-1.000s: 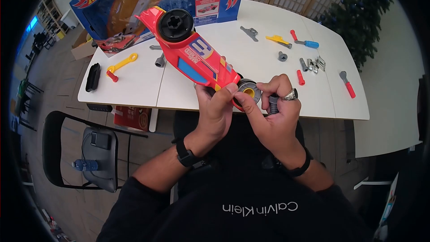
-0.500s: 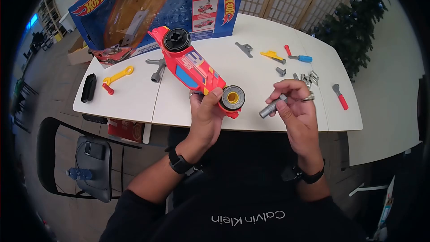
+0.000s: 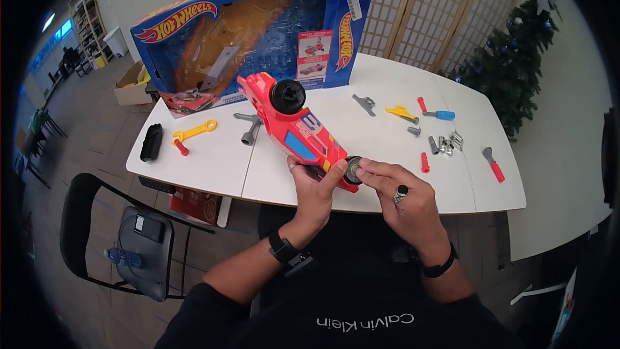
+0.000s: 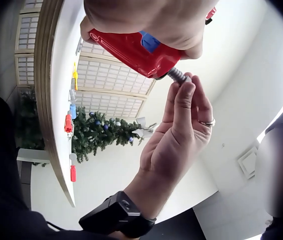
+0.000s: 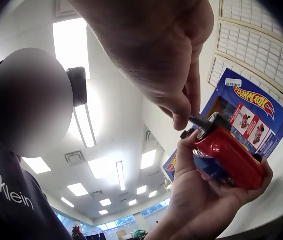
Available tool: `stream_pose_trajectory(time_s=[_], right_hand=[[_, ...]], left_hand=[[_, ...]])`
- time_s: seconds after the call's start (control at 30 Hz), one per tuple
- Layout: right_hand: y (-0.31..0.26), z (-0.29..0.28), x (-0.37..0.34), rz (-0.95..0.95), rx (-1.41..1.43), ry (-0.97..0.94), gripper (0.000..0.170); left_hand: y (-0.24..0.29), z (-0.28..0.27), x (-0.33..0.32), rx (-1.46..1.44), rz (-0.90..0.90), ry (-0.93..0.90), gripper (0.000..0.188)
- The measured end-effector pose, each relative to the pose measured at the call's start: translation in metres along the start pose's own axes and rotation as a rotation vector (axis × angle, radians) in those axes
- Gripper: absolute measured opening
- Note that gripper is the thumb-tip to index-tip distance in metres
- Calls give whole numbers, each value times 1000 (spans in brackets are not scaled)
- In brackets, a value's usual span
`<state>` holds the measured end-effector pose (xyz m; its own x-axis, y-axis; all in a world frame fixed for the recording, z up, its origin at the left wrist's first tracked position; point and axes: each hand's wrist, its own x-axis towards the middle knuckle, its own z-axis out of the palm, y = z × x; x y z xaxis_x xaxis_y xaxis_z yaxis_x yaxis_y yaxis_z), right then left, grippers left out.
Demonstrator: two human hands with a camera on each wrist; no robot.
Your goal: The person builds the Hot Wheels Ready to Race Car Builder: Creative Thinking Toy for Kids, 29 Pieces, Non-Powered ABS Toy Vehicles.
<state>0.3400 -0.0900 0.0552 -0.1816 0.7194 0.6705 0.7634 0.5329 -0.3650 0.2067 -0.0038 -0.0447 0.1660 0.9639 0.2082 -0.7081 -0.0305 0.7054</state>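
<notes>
Red plastic forms the toy car [image 3: 298, 134], held tilted above the white surface [image 3: 455, 187]. At the car's five o'clock in the head view, the left hand [image 3: 314, 190] wraps its grip round the body, thumb near the lower wheel [image 3: 351, 169]. At four o'clock, the right hand's [image 3: 410, 203] grip pinches a grey bolt [image 4: 177, 75], its far end at that wheel. A blue box [image 3: 326, 81] stands toward eleven o'clock; a yellow wrench [image 3: 196, 131] lies at nine, a blue-handled screwdriver [image 3: 444, 115] near three.

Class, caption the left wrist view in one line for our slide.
Right hand pinches a grey bolt at the red toy car.
</notes>
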Motion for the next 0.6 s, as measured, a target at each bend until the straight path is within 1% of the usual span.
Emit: stream_pose_trajectory(time_s=[0.07,0.13,0.17,0.2,0.23,0.27,0.3,0.37,0.4,0.43,0.5,0.53,0.57,0.6], right_hand=[[0,-5,1,16,-59,-18,26],[2,-4,3,-48,-98,-30,20],[0,-6,3,-35,-120,-23,20],[-2,-8,2,-40,-212,-31,11],[-3,-10,2,-46,-297,-36,9],[-2,-8,1,52,-405,10,21],[-3,-8,-3,58,-379,26,21],[3,-12,-3,219,-370,-51,25],[1,-11,-2,300,-163,-3,24],[-1,-9,-1,306,-170,-4,24],[-4,-4,2,15,-97,97,16],[-3,-6,0,-24,-195,43,19],[-1,-8,-5,-7,-202,46,19],[3,-8,-8,70,-298,-27,20]], left_hand=[[0,4,-1,-6,7,43,62],[-4,2,-3,-1,5,23,62],[-5,1,-3,14,6,10,61],[-2,0,-1,12,-14,-22,61],[-2,2,-2,1,-14,-1,60],[-6,2,-1,-3,-4,-13,63],[-8,-4,-1,10,14,-11,65],[-13,-5,0,29,74,1,71],[-15,-5,-2,23,63,24,74],[-16,-8,-1,17,56,21,74],[-14,-11,2,16,-8,-43,70],[-10,-12,2,20,-62,-82,66],[-11,-11,1,13,-88,-57,62],[-12,-9,0,33,-59,-47,63]])
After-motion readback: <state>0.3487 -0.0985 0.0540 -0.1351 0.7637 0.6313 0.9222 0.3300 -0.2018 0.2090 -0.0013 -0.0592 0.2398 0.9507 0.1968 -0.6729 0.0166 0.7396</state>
